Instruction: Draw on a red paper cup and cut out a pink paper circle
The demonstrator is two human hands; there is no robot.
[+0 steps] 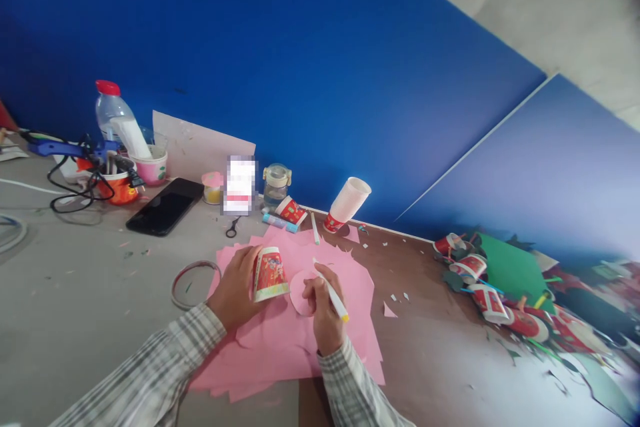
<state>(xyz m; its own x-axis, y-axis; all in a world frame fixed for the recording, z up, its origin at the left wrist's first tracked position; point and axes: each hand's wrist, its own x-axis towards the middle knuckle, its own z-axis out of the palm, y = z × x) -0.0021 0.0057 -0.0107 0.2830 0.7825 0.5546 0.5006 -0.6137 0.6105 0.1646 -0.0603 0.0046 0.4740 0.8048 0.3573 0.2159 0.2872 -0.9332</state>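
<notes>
My left hand [239,287] is closed around a red patterned paper cup [271,272], held tilted above a stack of pink paper [280,353]. In my right hand [325,310] is a white marker [331,295] with a yellow end pointing back toward me. Its other end points up and away from me. Between the two hands a pale pink round shape [299,293] lies on the paper, partly covered by my right fingers. Whether it is drawn or cut out I cannot tell.
Behind the paper lie a blue glue stick [280,223], a tipped cup [291,211], scissors [233,227] and stacked white cups [350,200]. A black phone [165,207] and a tape roll [193,283] sit left. Cup crafts [490,303] crowd the right, before a blue partition [300,80].
</notes>
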